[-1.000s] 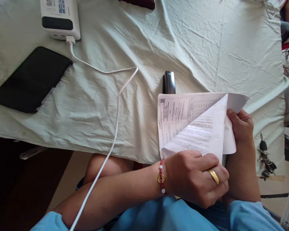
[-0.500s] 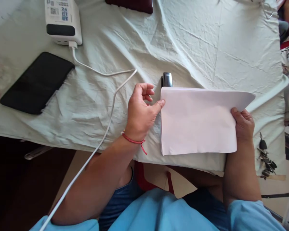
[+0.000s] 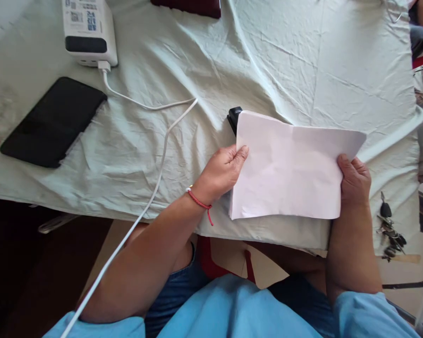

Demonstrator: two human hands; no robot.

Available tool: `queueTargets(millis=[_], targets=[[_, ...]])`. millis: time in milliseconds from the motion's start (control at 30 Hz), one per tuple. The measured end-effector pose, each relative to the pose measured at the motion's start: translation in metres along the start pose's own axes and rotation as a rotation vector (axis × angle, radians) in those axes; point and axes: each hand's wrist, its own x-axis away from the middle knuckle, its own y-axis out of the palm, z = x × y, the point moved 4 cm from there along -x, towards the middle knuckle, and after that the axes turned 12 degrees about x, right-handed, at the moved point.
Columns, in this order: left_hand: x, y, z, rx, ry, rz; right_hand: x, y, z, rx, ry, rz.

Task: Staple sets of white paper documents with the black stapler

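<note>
A stack of white paper sheets (image 3: 289, 169) lies blank side up near the front edge of the table, slightly tilted. My left hand (image 3: 223, 171) grips its left edge, thumb on top. My right hand (image 3: 354, 180) holds its right edge. A black stapler (image 3: 233, 118) peeks out from under the stack's far left corner. I wear a red bead bracelet on the left wrist.
A pale green wrinkled cloth (image 3: 197, 84) covers the table. A black phone (image 3: 52, 121) lies at the left, a white power bank (image 3: 88, 30) behind it with a white cable (image 3: 155, 155) trailing off the front edge. Keys (image 3: 389, 230) hang at the right.
The folded-back printed sheets were laid flat, blank side up. My left hand went from the stack's near edge to its left edge and took hold; the stack tilted and shifted slightly.
</note>
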Motion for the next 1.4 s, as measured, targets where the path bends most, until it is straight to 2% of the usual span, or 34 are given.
queueTargets(millis=[67, 200, 333, 467, 600, 767, 1033, 1167, 1267, 1333, 1400], targets=[[-0.002, -0.009, 0.002, -0.070, -0.047, -0.031, 0.003, -0.005, -0.001, 0.039, 0.045, -0.025], [-0.006, -0.025, 0.007, -0.267, -0.061, 0.023, 0.009, -0.011, -0.004, 0.140, 0.155, -0.117], [-0.007, -0.024, 0.009, -0.314, -0.066, 0.004, 0.014, -0.011, -0.007, 0.199, 0.249, -0.198], [-0.009, -0.018, 0.011, -0.408, -0.093, -0.053, 0.015, -0.011, -0.008, 0.214, 0.294, -0.219], [-0.011, -0.016, 0.014, -0.528, -0.044, -0.029, 0.012, -0.013, -0.009, 0.202, 0.296, -0.195], [-0.012, -0.011, 0.014, -0.572, 0.032, 0.015, 0.007, -0.014, -0.008, 0.197, 0.299, -0.163], [-0.018, -0.008, 0.015, -0.624, 0.042, -0.001, 0.007, -0.013, -0.008, 0.208, 0.288, -0.168], [-0.022, -0.009, 0.013, -0.611, 0.040, 0.051, 0.005, -0.013, -0.007, 0.226, 0.255, -0.175], [-0.025, -0.012, 0.010, -0.617, 0.136, 0.172, 0.004, -0.013, -0.007, 0.227, 0.241, -0.175], [-0.025, -0.012, 0.011, -0.633, 0.286, 0.256, 0.004, -0.014, -0.006, 0.225, 0.240, -0.173], [-0.023, -0.009, 0.014, -0.649, 0.437, 0.288, 0.004, -0.014, -0.007, 0.224, 0.247, -0.174]])
